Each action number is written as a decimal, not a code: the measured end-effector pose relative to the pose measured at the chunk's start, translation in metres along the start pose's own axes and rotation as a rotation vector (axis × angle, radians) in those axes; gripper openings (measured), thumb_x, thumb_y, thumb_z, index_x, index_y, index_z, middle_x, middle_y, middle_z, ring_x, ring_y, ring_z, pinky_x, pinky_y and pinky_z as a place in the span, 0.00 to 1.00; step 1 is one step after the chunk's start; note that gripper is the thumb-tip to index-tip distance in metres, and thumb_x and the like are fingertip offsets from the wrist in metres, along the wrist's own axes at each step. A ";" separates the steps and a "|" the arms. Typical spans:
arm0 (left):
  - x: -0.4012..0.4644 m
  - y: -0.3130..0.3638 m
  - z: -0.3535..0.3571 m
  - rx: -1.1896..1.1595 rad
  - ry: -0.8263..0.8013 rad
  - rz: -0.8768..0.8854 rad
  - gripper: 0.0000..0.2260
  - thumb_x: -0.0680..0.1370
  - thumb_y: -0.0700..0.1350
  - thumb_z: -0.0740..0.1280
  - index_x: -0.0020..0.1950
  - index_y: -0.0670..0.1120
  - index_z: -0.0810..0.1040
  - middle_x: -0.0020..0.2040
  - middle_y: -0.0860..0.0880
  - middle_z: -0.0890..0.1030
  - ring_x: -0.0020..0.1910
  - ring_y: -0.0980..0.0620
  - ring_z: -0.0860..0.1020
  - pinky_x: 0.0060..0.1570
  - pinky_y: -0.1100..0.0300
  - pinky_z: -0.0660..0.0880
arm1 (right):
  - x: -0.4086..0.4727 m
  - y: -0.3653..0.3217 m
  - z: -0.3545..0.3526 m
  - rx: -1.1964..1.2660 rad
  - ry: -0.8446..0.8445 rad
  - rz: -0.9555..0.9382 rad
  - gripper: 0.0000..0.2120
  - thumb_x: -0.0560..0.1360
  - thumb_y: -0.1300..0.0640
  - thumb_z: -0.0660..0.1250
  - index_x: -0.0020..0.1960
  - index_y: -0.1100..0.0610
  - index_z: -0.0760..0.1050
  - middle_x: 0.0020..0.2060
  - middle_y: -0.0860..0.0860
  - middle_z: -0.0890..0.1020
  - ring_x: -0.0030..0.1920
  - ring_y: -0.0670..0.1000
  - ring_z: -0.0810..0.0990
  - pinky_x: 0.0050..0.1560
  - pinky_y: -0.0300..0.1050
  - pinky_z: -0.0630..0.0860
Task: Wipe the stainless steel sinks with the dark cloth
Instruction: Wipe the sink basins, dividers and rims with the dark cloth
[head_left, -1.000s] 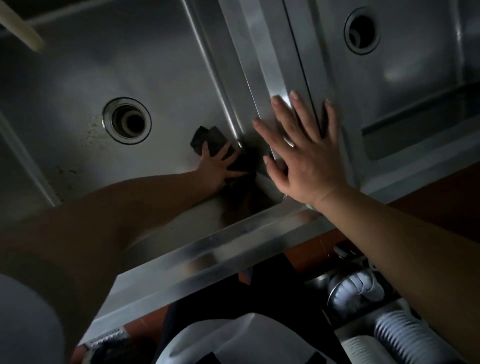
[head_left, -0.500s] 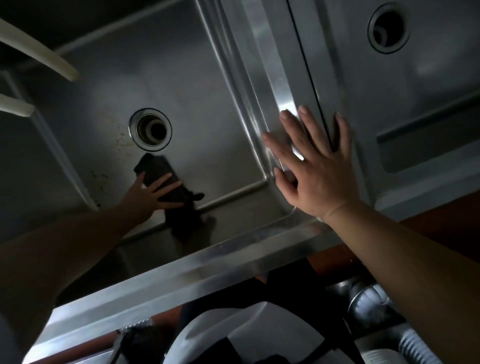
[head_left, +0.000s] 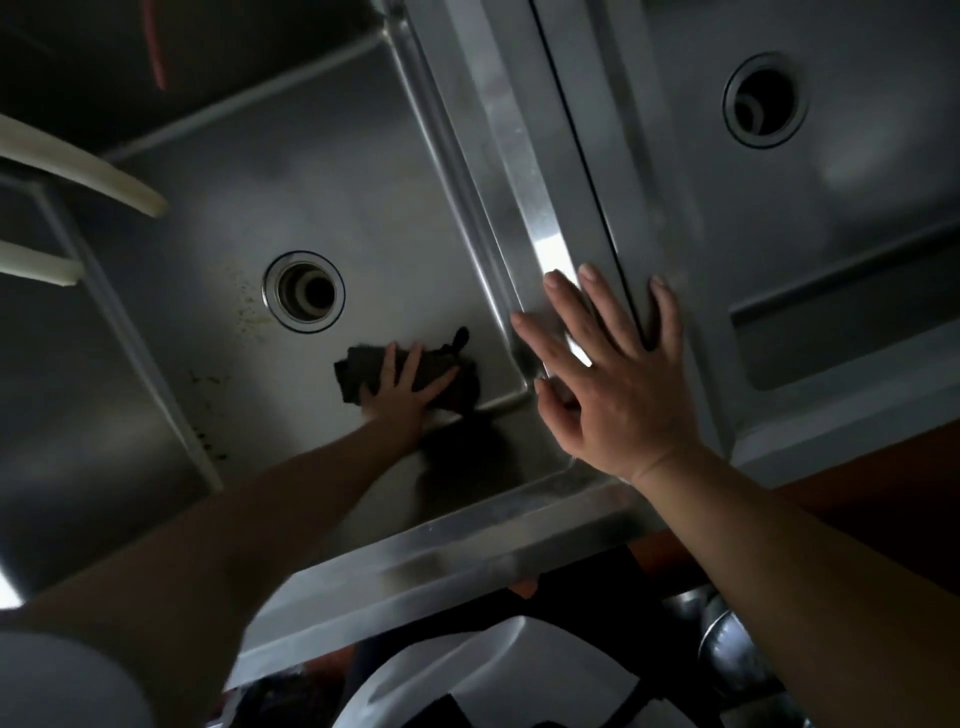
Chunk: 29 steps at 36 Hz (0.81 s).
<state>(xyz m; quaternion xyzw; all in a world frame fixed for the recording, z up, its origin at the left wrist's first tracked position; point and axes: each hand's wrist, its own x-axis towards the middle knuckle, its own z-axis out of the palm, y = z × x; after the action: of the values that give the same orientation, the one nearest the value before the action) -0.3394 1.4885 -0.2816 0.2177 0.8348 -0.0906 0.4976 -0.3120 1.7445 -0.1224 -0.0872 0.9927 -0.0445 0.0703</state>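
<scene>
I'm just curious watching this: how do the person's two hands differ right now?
The left hand is down in the left sink, pressing the dark cloth; the right hand rests on the steel divider, holding nothing. Left looks shadowed, right brighter. Both have straight, spread fingers.

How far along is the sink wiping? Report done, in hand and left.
Done: nothing can be confirmed; dark specks remain on the left sink floor, left of its drain. In hand: the left hand presses the dark cloth flat on that floor near the front right corner, while the right hand rests open on the divider. Left: the specks, and the right sink, which the cloth is not touching.
</scene>
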 end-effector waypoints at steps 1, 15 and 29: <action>0.006 0.011 -0.005 -0.061 0.010 -0.025 0.41 0.79 0.53 0.68 0.76 0.71 0.39 0.79 0.50 0.30 0.77 0.38 0.31 0.70 0.28 0.57 | 0.000 0.000 0.000 0.000 -0.002 -0.001 0.27 0.78 0.45 0.59 0.76 0.45 0.63 0.78 0.51 0.59 0.79 0.54 0.54 0.72 0.71 0.51; 0.021 0.036 -0.044 -0.462 0.055 -0.151 0.40 0.79 0.37 0.62 0.78 0.68 0.43 0.79 0.52 0.31 0.78 0.40 0.32 0.71 0.30 0.57 | -0.001 0.000 -0.002 -0.016 -0.067 -0.013 0.29 0.78 0.43 0.59 0.78 0.44 0.58 0.80 0.50 0.54 0.80 0.54 0.49 0.73 0.71 0.48; -0.186 -0.045 -0.015 -0.885 0.501 -0.770 0.29 0.78 0.52 0.65 0.78 0.56 0.61 0.81 0.45 0.54 0.80 0.43 0.50 0.77 0.45 0.52 | -0.006 -0.005 -0.008 -0.026 -0.226 -0.062 0.25 0.79 0.44 0.50 0.76 0.42 0.61 0.80 0.55 0.49 0.79 0.59 0.40 0.71 0.75 0.44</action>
<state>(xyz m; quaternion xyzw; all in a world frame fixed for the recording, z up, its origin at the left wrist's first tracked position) -0.2956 1.4030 -0.1153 -0.3095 0.9027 0.1439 0.2621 -0.3059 1.7412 -0.1135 -0.1233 0.9757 -0.0238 0.1793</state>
